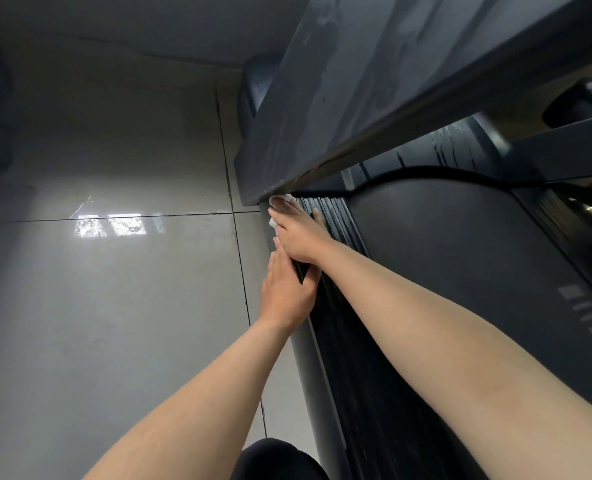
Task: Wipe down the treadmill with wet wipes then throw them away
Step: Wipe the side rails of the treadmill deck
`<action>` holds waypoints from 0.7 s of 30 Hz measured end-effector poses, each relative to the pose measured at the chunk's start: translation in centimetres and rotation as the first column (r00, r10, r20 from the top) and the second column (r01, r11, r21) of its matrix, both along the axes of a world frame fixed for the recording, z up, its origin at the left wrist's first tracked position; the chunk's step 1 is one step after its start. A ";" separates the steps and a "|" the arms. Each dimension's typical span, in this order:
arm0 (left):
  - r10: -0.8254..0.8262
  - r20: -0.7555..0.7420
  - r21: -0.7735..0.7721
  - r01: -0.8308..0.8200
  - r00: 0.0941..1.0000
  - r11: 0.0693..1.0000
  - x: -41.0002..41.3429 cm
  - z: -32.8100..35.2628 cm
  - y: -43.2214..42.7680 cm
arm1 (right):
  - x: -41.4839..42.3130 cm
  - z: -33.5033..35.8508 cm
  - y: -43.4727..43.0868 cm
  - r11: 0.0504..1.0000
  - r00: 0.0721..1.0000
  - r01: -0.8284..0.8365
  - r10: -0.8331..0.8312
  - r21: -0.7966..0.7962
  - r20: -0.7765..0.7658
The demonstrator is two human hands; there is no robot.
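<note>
Two bare forearms (426, 341) enter from 5 and 7 o'clock and converge near centre. One patch of dark garment (277, 459) sits at 6 o'clock, cut off by the bottom edge; we cannot tell what it is.

One left hand (287, 289), just below centre: fingers straight and together, laid flat on the outer edge of the treadmill's ribbed side rail (343, 341), grasping nothing. Its fingertips are hidden under the right wrist.

One right hand (299, 237), just beyond and overlapping it: fingers extended, thumb spread toward 1 o'clock on the ribs, pressing flat on one wet wipe (282, 199). We see only white slivers of the wipe at the fingertips and along the hand's 9 o'clock side. It lies on the rail where the rail passes under the beam.

One treadmill (443, 254) fills 1 to 5 o'clock: dark belt to the right of the rail, markings at 4 o'clock blurred. One wide dark beam (374, 81) with streaks crosses from 9 to 1 o'clock above the hands and hides the rail beyond them.

One grey tiled floor (114, 306) lies open from 7 to 11 o'clock, with two seams visible and one bright reflection (109, 225) at 9 o'clock.
</note>
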State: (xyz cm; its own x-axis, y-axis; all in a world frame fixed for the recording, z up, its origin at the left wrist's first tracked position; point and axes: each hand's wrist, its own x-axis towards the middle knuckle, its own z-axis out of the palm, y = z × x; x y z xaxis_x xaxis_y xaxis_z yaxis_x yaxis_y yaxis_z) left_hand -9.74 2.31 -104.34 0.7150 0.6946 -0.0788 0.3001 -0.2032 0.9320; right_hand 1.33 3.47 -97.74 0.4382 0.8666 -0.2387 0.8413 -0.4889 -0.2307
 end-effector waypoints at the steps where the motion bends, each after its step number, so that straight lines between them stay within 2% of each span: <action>1: -0.009 -0.008 0.011 0.009 1.000 1.000 -0.1 0.1 -0.1 | 0.1 0.2 -0.1 1.000 1.000 0.004 -0.004 -0.005 -0.027; 6: -0.005 -0.039 0.072 0.008 0.999 0.997 -0.7 0.6 -0.8 | 0.3 1.1 -3.4 0.998 0.989 0.045 -0.038 0.047 -0.142; 9: -0.076 0.008 0.168 0.073 0.997 0.983 -1.1 0.6 -1.2 | -0.3 0.7 -7.0 0.995 0.989 0.089 -0.081 0.055 -0.126; 13: -0.100 -0.012 0.195 0.101 0.995 0.976 -1.6 1.0 -1.8 | -2.1 -0.8 -11.3 0.968 0.968 0.234 -0.223 0.094 -0.113; 16: -0.125 -0.080 0.256 0.142 0.989 0.956 -2.0 1.2 -1.9 | -3.0 -1.4 -13.1 0.932 0.938 0.346 -0.342 0.106 -0.054; 21: -0.151 -0.139 0.287 0.186 0.979 0.940 -3.0 1.4 -2.0 | -2.0 -1.4 -13.9 0.816 0.817 0.575 -0.568 0.059 -0.104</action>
